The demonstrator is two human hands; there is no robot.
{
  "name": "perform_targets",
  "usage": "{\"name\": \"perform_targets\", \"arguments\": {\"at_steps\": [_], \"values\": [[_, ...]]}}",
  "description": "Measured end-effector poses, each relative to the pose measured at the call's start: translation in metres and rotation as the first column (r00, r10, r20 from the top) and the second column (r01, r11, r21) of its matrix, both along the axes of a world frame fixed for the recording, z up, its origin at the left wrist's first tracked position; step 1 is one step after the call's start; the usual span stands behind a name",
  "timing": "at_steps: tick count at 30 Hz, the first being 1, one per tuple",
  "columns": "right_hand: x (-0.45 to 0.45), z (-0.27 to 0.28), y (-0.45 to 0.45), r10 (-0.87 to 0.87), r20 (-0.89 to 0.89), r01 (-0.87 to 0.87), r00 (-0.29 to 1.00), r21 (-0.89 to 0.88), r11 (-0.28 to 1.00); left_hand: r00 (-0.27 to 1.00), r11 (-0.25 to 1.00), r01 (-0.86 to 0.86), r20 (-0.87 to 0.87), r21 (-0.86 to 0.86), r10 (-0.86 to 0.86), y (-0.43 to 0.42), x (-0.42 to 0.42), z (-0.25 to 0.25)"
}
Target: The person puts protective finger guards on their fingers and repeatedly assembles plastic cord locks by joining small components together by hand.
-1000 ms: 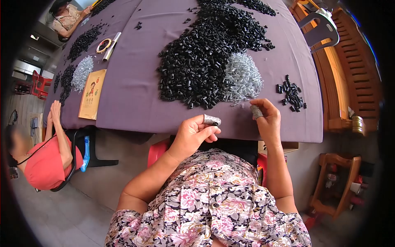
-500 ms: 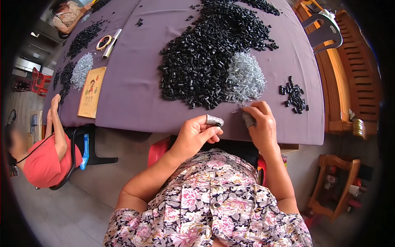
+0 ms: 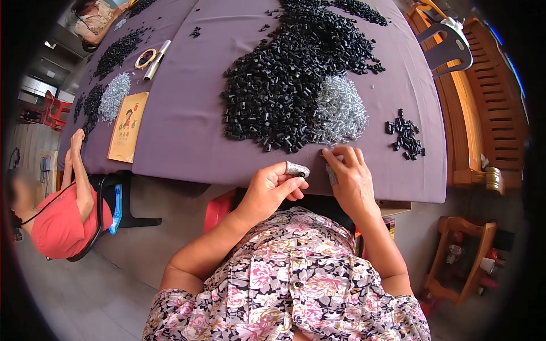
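Note:
My left hand [image 3: 270, 184] is closed in a pinch on a small black plastic cap [image 3: 302, 175], just over the table's front edge. Grey tape wraps the forefinger of that hand. My right hand [image 3: 351, 176] rests at the table edge with its fingers bent down and drawn together. One of its digits is also taped, and whatever lies under the fingertips is hidden. Right above that hand is a heap of small shiny, silvery pieces [image 3: 341, 111], too small to name. Against it lies a large pile of black caps [image 3: 270, 96].
A smaller group of black caps [image 3: 405, 134] lies to the right. On the left are a yellow booklet [image 3: 128, 128], a tape roll [image 3: 145, 59] and a silver tube [image 3: 157, 60]. A co-worker in red [image 3: 71, 221] sits left; another person [image 3: 94, 23] is farther back.
My right hand has shifted left and its fingertips now cover the spot where a tiny silvery piece lay. My left hand has barely moved and keeps the black cap.

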State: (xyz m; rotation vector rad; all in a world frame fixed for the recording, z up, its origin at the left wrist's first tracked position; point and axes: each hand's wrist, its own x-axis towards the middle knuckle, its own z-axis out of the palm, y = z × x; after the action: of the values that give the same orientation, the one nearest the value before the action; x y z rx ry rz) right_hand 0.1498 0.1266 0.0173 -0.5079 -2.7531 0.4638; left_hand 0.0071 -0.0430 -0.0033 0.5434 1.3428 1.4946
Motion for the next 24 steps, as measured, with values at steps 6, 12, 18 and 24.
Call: {"name": "perform_targets", "arguments": {"at_steps": [6, 12, 18, 24], "values": [[0.026, -0.007, -0.019, -0.016, 0.014, 0.015, 1.0, 0.035, 0.999, 1.0, 1.0, 0.009, 0.001, 0.004, -0.009, 0.0, 0.001, -0.001], [0.034, 0.002, -0.013, -0.011, -0.062, 0.003, 0.998, -0.118, 0.993, 1.0, 1.0, 0.007, 0.0, 0.015, -0.007, 0.0, 0.0, -0.002], [0.003, 0.004, 0.0, -0.006, -0.144, -0.007, 0.99, -0.087, 0.996, 1.0, 1.0, 0.012, -0.011, -0.027, -0.012, 0.003, 0.001, 0.003], [-0.035, 0.0, 0.005, 0.051, -0.146, -0.058, 0.988, -0.046, 0.997, 1.0, 0.999, -0.026, 0.014, -0.035, 0.027, 0.003, -0.001, 0.003]]}}
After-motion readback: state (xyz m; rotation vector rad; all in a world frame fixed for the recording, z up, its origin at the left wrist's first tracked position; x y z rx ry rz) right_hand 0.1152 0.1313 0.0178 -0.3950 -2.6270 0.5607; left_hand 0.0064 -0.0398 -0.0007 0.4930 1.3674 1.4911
